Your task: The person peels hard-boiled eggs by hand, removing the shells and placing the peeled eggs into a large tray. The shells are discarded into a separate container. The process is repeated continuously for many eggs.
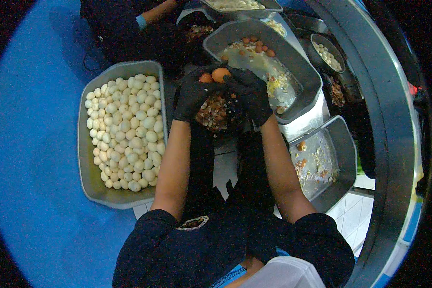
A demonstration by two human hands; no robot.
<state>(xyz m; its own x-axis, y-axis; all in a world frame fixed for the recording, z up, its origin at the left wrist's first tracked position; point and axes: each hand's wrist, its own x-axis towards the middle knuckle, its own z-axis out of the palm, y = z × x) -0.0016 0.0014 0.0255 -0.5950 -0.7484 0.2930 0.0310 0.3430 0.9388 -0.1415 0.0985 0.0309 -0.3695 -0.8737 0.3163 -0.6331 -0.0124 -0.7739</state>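
Both hands wear black gloves and meet near the upper middle of the head view. My left hand point(194, 93) is closed around a reddish-brown egg point(205, 77), seen between its fingers. Beside it, my right hand point(248, 90) has its fingertips on an orange-brown egg point(221, 75); the two eggs lie side by side. Whether their shells are whole I cannot tell. Below the hands is a dark container or bag, its rim hard to make out, with a heap of broken eggshells point(214, 113).
A grey tub of pale eggs point(82, 144) stands left. At upper right, a metal tub point(309, 86) holds brown eggs, liquid and shell bits; another tub point(349, 154) with scraps sits below it. A bowl of pale eggs point(327, 57) stands far right. A co-worker's arm point(158, 12) is at the top.
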